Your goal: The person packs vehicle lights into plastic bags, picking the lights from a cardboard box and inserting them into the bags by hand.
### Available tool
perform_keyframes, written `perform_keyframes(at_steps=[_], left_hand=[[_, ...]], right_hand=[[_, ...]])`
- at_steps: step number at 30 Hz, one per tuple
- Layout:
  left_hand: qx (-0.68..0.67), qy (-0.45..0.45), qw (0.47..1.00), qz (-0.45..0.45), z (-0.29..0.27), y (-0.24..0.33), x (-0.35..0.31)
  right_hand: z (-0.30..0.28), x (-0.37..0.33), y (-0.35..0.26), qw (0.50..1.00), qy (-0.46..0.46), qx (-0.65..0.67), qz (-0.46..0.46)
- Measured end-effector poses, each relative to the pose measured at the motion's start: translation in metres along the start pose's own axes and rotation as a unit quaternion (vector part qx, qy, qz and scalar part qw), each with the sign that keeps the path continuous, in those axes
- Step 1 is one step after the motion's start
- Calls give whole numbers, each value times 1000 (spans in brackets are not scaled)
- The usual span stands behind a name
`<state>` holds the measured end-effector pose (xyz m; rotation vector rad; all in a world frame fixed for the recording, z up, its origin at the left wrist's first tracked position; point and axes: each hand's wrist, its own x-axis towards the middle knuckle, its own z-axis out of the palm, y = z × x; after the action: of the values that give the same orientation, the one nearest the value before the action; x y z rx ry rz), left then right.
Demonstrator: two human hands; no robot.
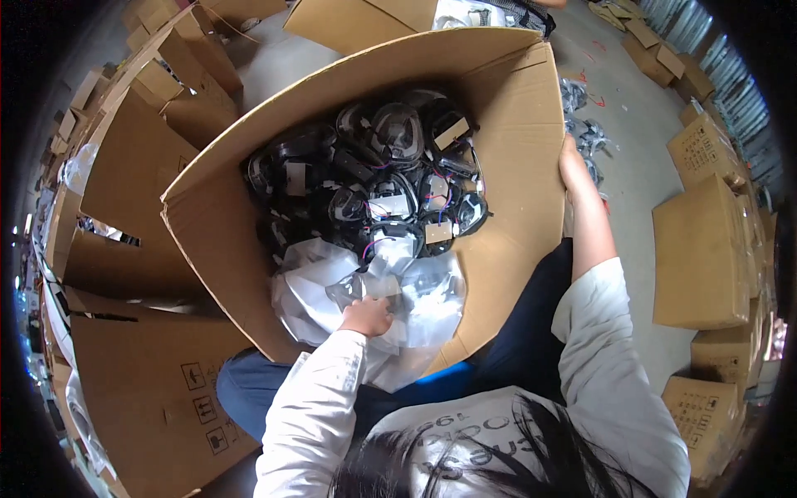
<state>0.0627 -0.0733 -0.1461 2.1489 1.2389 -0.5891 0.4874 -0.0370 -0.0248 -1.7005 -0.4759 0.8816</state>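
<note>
A large open cardboard box (515, 195) stands between my legs. Inside it lie several black headlamp-like units (398, 137) with clear lenses, thin coloured wires and small pale labels. Crumpled translucent plastic bags (320, 278) cover the near part of the load. My left hand (368, 316) reaches over the near side, its fingers curled on one clear plastic bag (378, 288); what that bag holds is hard to make out. Against the outside of the box's right wall is my right hand (574, 168), its fingers mostly hidden by the cardboard.
Tall opened cartons (149, 232) crowd the left side. Behind the box sits another open carton (357, 29). Bagged units (588, 133) lie on the grey floor (627, 158) just beyond my right hand. Closed cartons (701, 257) are stacked along the far right.
</note>
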Motion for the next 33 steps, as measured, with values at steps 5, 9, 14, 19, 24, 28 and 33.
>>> perform_keyframes(at_steps=[5,9,14,19,24,28,33], left_hand=[[1,13,1000,-15,23,11,11],[-39,51,998,10,53,-14,34],[-90,131,986,39,54,-36,38],[-265,336,901,70,-30,-6,6],[-621,295,705,171,-125,13,-81],[-797,168,373,445,-147,-17,-129],[-845,169,308,404,-149,-45,-120]], right_hand=[[-18,-2,0,968,33,-247,-38],[-19,-18,-9,911,53,-406,-40],[24,-108,-37,825,90,-523,-193],[45,-139,-12,821,-303,-475,-91],[76,-130,59,677,-564,-471,-46],[126,-124,133,685,-693,-171,-147],[139,-140,112,695,-685,167,139]])
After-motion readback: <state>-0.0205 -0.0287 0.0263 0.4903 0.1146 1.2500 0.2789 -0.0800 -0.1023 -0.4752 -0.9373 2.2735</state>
